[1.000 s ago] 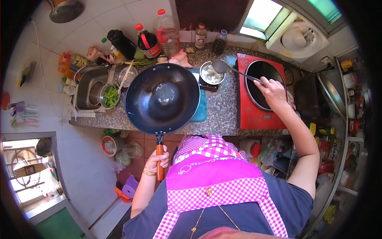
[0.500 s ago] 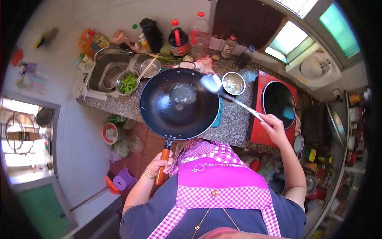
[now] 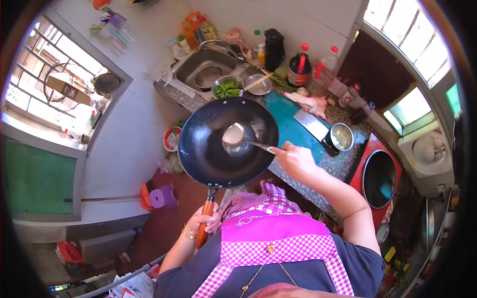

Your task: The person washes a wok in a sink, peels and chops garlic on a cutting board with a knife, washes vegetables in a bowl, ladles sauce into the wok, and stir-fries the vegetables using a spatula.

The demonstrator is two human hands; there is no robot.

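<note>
My left hand (image 3: 202,218) is wrapped around the wooden handle of a black wok (image 3: 198,154), which hangs in front of the counter, off the cooker. My right hand (image 3: 294,161) grips the handle of a spatula (image 3: 232,135). The spatula's pale head is over the inside of the wok, near its middle; I cannot tell whether it touches the surface. A few wet or whitish spots show on the wok's inner surface. Behind the wok lies a teal cutting board (image 3: 283,111) with a cleaver (image 3: 311,125) on it. A small metal bowl (image 3: 342,136) stands beside the cleaver.
A red induction cooker (image 3: 357,166) with a black round plate sits at right. At the back are a sink (image 3: 186,69), a bowl of chopped greens (image 3: 228,89), an empty-looking metal bowl (image 3: 259,84), raw meat (image 3: 313,103) and several bottles. A purple stool (image 3: 164,197) stands on the floor.
My view and body have turned left, and the wok has swung away from the counter, uncovering the cutting board and cleaver. The spatula has moved from beyond the wok's right rim to over its middle.
</note>
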